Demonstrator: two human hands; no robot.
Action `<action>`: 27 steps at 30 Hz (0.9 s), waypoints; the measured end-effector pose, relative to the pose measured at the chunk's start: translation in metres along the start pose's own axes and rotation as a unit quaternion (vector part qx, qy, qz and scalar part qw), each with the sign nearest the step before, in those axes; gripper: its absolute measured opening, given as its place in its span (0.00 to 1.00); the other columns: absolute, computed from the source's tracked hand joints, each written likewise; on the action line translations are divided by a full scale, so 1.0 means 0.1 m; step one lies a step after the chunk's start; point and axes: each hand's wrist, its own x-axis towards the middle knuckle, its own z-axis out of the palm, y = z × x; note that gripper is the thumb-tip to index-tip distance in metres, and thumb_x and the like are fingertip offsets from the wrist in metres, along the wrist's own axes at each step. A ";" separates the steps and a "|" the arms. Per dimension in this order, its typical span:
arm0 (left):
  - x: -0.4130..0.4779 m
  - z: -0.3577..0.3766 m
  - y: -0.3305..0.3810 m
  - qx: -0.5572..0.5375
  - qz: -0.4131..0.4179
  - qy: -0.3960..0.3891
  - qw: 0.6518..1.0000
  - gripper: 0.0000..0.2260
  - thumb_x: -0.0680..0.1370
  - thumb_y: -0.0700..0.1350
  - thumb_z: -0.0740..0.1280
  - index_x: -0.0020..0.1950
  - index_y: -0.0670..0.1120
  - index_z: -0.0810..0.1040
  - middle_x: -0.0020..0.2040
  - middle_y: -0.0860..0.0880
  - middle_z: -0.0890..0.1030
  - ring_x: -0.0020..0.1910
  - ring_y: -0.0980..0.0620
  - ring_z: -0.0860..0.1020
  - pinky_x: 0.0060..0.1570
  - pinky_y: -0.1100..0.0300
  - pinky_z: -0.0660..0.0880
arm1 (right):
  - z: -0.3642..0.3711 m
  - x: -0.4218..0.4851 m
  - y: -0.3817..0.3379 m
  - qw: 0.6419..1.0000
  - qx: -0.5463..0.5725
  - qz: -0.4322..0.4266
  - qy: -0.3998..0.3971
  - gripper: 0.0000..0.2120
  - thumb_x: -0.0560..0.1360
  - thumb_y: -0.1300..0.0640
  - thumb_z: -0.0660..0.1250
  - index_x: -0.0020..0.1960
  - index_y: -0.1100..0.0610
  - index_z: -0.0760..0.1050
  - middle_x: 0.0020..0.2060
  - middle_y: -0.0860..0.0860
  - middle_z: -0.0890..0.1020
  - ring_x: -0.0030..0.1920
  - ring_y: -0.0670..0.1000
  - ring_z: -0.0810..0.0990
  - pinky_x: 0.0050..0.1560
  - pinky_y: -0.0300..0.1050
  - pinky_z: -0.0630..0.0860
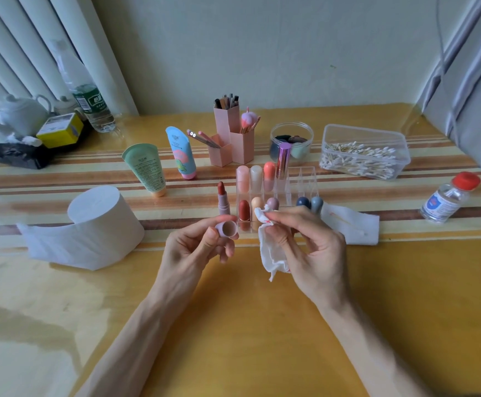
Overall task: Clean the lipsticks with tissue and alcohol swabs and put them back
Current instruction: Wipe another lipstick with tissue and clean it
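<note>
My left hand holds a mauve lipstick cap with its open mouth facing me. My right hand pinches a crumpled white tissue with a red smear near its top. An uncapped red lipstick stands upright on the table just behind my left hand. Behind both hands, a clear acrylic organiser holds several capped lipsticks in pastel colours and one purple metallic tube. A flat tissue sheet with a cotton swab on it lies to the right.
A toilet paper roll sits at the left. An alcohol bottle with a red cap stands at the right. A clear box of cotton swabs, pink brush holders, a sponge jar and two cream tubes line the back.
</note>
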 end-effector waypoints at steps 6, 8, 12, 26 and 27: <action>0.01 0.00 0.01 -0.009 -0.002 -0.034 0.999 0.17 0.81 0.53 0.69 0.65 0.44 0.84 0.44 0.47 0.81 0.39 0.48 0.75 0.42 0.59 0.74 | 0.07 -0.09 -0.02 0.994 -0.097 -0.049 0.027 0.14 0.76 0.66 0.76 0.61 0.59 0.84 0.53 0.47 0.87 0.52 0.46 0.87 0.56 0.37 0.80; 0.02 0.00 0.01 -0.019 -0.006 -0.036 0.999 0.21 0.78 0.57 0.73 0.65 0.46 0.84 0.45 0.46 0.81 0.39 0.48 0.75 0.41 0.59 0.74 | 0.05 -0.09 -0.03 0.991 -0.112 -0.047 0.050 0.16 0.76 0.63 0.76 0.63 0.55 0.82 0.52 0.44 0.87 0.46 0.44 0.86 0.51 0.36 0.81; 0.02 0.00 0.00 -0.023 -0.009 -0.028 0.999 0.23 0.77 0.58 0.74 0.66 0.46 0.84 0.46 0.44 0.80 0.39 0.48 0.74 0.40 0.58 0.73 | 0.01 -0.07 -0.03 0.995 -0.087 -0.020 0.053 0.14 0.77 0.65 0.75 0.61 0.56 0.83 0.53 0.43 0.87 0.50 0.41 0.86 0.50 0.39 0.83; 0.06 -0.01 0.11 -0.135 -0.075 -0.053 0.987 0.17 0.73 0.60 0.77 0.52 0.50 0.82 0.46 0.47 0.79 0.31 0.55 0.73 0.38 0.66 0.75 | 0.04 -0.04 -0.06 0.998 -0.018 0.048 0.024 0.12 0.80 0.58 0.71 0.61 0.45 0.82 0.53 0.42 0.87 0.50 0.51 0.86 0.49 0.53 0.85; 0.06 -0.01 0.11 -0.129 -0.077 -0.057 0.987 0.16 0.74 0.60 0.76 0.51 0.50 0.81 0.46 0.48 0.79 0.31 0.55 0.72 0.38 0.66 0.74 | 0.05 -0.04 -0.07 0.999 -0.021 0.044 0.021 0.12 0.80 0.59 0.72 0.61 0.45 0.82 0.52 0.42 0.87 0.49 0.50 0.86 0.48 0.50 0.85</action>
